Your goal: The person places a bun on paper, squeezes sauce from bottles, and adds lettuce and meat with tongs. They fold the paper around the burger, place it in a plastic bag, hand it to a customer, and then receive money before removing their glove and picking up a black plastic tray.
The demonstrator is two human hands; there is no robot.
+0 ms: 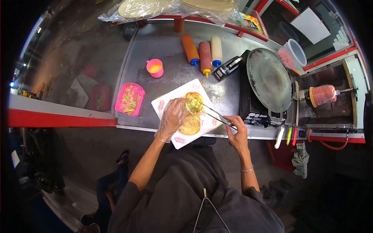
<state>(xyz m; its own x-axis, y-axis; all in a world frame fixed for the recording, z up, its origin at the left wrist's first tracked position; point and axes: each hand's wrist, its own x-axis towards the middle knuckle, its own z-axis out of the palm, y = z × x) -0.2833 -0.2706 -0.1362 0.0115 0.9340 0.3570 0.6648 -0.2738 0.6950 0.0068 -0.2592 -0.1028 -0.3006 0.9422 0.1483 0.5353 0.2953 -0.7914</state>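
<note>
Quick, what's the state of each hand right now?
Left hand: gloved, at the topped bread; whether it grips anything can't be told.
Right hand: closed, holding metal tongs.

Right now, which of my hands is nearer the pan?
Right. The right hand, gripping tongs, is left of the pan; the left hand is farther left, at the bun.

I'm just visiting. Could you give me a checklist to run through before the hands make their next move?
1. Tongs held: ok, in the right hand.
2. Tongs gripping the chopped greens: cannot tell; the tips reach them, but their grip is unclear.
3. Left hand gloved: ok, in clear plastic.
4. Nearer bun half on the printed white paper: ok.
5. Nearer bun half covered with greens: not ok, mostly bare.
6. More chopped vegetables within the pink tray: ok.
</note>
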